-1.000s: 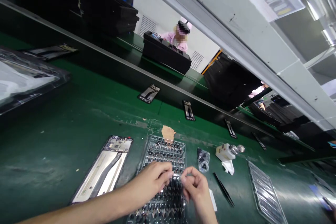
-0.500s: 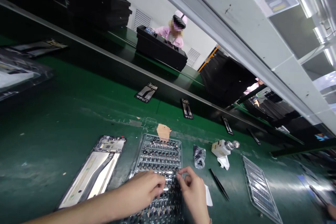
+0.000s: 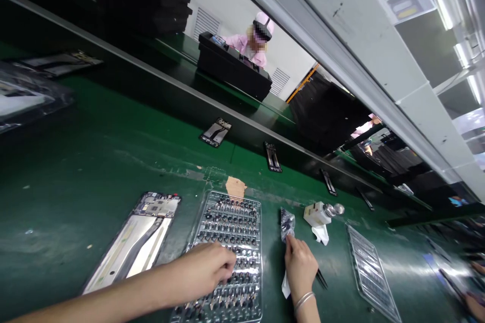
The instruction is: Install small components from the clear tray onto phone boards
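Observation:
My left hand (image 3: 215, 265) hovers over a clear plastic tray (image 3: 258, 242) holding rows of small dark parts. Its fingers are curled closed, and whatever they may hold is hidden. To the right of the tray, my right hand (image 3: 301, 265) has its fingertips pinched at the near end of a small clear plastic bag (image 3: 287, 221) with dark contents. Black tweezers (image 3: 322, 279) lie partly hidden beneath that hand. A piece of white paper (image 3: 285, 286) shows by its wrist. Left of the tray lies an opened phone body (image 3: 138, 239) with its circuit board exposed.
A white dispenser bottle (image 3: 317, 213) with a metal top stands beyond the bag, near a crumpled white tissue (image 3: 321, 234). Another clear tray (image 3: 373, 272) lies at right. Smaller phone frames (image 3: 215, 132) line the far strip. A person in pink (image 3: 248, 45) sits opposite.
My right hand has left the tray's right edge and moved right to the plastic bag, now covering most of the tweezers. My left hand has stayed over the tray.

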Demonstrator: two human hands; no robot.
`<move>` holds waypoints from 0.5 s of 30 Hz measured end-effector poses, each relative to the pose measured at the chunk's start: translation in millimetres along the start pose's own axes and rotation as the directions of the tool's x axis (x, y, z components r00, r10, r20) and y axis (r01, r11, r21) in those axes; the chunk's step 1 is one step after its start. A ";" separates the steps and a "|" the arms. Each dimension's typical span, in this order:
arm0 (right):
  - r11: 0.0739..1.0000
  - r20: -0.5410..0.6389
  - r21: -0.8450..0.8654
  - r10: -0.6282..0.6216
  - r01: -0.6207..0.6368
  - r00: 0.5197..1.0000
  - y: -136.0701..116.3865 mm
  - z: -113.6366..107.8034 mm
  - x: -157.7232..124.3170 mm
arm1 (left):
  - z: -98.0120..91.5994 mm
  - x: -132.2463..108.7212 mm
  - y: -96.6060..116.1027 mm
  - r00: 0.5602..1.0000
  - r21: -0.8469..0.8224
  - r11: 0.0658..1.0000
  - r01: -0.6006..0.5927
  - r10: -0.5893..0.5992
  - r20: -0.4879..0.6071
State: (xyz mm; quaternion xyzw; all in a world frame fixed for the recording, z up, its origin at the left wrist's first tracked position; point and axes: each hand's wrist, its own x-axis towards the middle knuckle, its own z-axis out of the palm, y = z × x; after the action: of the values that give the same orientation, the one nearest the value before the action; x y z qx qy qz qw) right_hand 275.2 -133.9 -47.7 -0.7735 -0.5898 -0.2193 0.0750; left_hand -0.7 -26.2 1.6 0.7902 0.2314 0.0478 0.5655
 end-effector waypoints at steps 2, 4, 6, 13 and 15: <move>1.000 0.008 0.014 -0.008 0.008 1.000 -0.4 -1.7 0.6 | 0.0 -0.3 -0.6 1.000 -0.045 0.999 0.004 -0.004 -0.005; 0.999 0.013 0.043 -0.005 0.004 1.000 -1.2 -4.1 1.7 | 0.4 0.6 -2.2 1.000 -0.112 0.994 0.010 -0.010 0.003; 0.996 0.007 0.088 0.012 -0.013 1.000 -2.4 -6.0 2.9 | 1.6 3.1 -4.4 1.000 -0.206 0.978 0.020 -0.017 0.018; 0.902 0.003 0.406 0.158 -0.146 0.987 -40.3 -26.2 -1.6 | 6.0 12.2 -3.8 0.998 -0.490 0.872 0.016 -0.047 -0.052; 0.753 0.089 0.626 0.186 -0.201 0.978 -65.1 -40.6 -3.8 | 5.7 11.1 -1.3 0.995 -0.518 0.855 0.004 -0.053 -0.079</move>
State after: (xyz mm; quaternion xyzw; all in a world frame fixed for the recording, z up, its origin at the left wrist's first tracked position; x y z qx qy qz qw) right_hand 202.7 -133.3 -22.4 -0.7623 -0.5467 0.0086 0.3463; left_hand 10.8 -26.2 -3.6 0.6027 0.2470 0.1354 0.7466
